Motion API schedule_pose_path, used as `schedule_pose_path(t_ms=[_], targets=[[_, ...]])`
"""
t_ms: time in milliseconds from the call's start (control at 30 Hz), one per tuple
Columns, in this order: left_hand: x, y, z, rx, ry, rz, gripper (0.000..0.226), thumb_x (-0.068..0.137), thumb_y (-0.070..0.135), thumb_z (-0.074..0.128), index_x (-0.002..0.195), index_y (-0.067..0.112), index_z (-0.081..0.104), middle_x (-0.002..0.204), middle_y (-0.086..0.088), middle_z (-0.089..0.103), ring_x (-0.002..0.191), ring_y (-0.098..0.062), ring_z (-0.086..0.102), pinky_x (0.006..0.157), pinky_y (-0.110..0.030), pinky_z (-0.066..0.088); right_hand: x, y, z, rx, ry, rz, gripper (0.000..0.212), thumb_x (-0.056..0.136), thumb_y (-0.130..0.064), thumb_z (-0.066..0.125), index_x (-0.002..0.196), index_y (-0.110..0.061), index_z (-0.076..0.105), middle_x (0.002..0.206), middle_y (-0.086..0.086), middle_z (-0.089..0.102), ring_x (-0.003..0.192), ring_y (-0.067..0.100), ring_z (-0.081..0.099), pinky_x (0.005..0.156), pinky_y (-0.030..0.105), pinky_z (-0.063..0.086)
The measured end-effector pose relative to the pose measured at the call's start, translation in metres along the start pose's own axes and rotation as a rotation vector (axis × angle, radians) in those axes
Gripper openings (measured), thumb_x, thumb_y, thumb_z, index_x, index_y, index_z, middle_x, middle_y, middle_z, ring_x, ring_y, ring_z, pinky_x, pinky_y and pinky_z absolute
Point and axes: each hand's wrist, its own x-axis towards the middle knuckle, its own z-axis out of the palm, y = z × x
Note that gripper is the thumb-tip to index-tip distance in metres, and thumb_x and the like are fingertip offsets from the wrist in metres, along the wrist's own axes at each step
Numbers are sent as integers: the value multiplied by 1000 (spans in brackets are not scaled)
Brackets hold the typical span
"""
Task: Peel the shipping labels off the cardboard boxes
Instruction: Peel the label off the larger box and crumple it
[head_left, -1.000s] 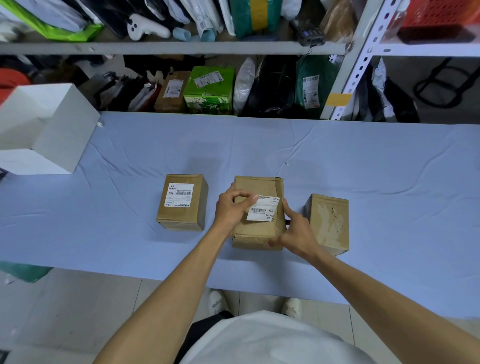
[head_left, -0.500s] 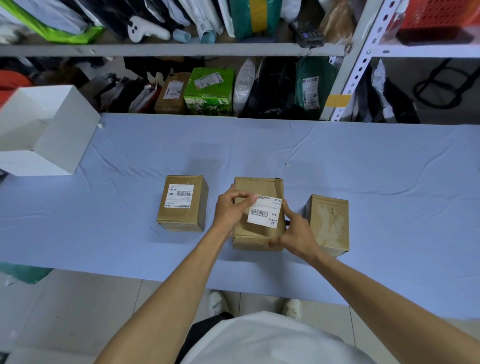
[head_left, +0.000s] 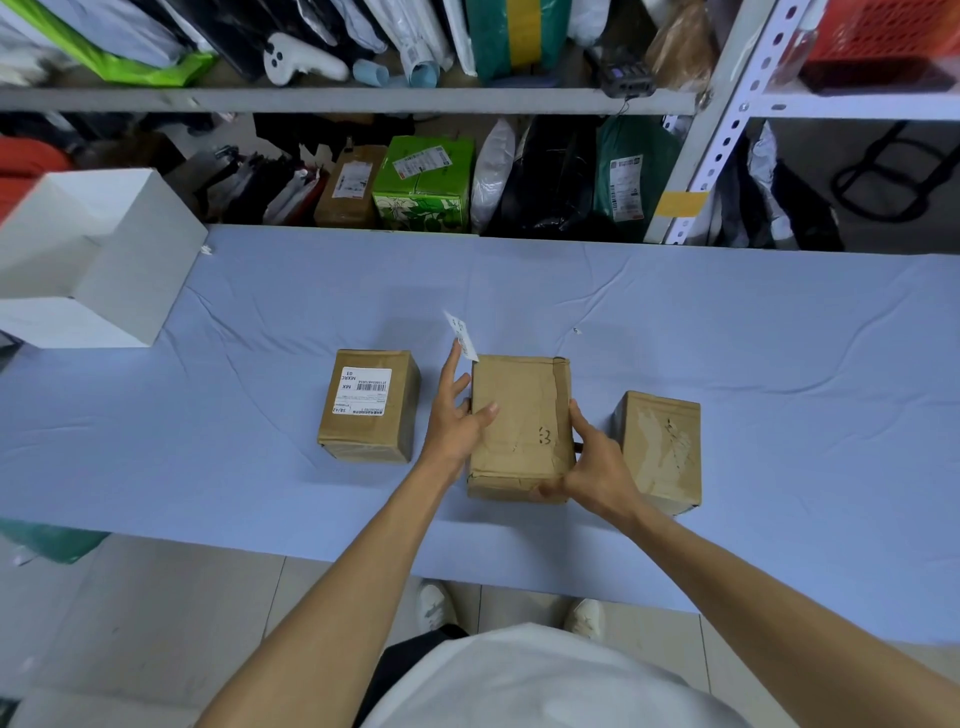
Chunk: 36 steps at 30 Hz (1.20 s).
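Note:
Three cardboard boxes stand in a row on the blue-covered table (head_left: 727, 338). The left box (head_left: 370, 410) carries a white shipping label (head_left: 363, 392) on top. The middle box (head_left: 519, 415) has a bare top with a pen mark. The right box (head_left: 661, 447) shows torn pale patches on top. My right hand (head_left: 597, 462) grips the middle box at its near right corner, thumb on the top edge. My left hand (head_left: 457, 410) is beside that box's left side with fingers straight. A peeled label (head_left: 462, 335) hangs at its raised index fingertip, lifted off the box.
A large white open box (head_left: 93, 254) sits at the table's far left. Shelves (head_left: 363, 98) behind the table hold several parcels and bags, among them a green carton (head_left: 423, 182). The table's near edge runs just in front of my body.
The label has come fully off the middle box's top. My left hand carried it up and to the far left of the box, fingers straightening. My right hand kept its hold on the box.

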Motion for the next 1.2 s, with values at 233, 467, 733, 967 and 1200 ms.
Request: schedule_pose_path(t_ms=[233,467,733,967,1200], targets=[[-3,-8,-10,94,-15,5,105,76,-11,71,147,44,17,143,-11,44,130,-20,46,100,-34,46,4,-6,-3,-21,-16,16,152,44,-42,94,151,-29,-14,149,0,25,135,20,32,109,41,38],[-8,-14,-16,117,-46,18,105,75,-11,71,148,42,18,134,-2,55,126,-23,53,105,-41,45,7,-15,-1,-153,118,55,149,45,-53,90,147,-39,-17,133,8,36,119,30,48,95,44,48],[-12,-16,-17,80,-26,-1,103,75,-10,72,149,38,21,133,-3,55,126,-25,53,104,-43,46,9,-12,-2,-149,289,-64,75,89,-42,62,150,-33,20,121,7,56,104,23,58,84,39,51],[-16,-15,-15,62,19,16,104,74,-12,72,150,35,20,136,-8,54,125,-25,54,103,-49,46,8,-18,1,-157,278,23,103,75,-60,68,152,-28,8,131,6,51,114,23,54,91,43,49],[-18,-10,-14,63,22,26,98,74,-15,69,148,34,27,122,-2,61,121,-24,57,101,-48,48,3,-24,6,-251,238,44,116,53,-67,79,141,-19,21,133,4,42,116,26,51,88,43,49]])
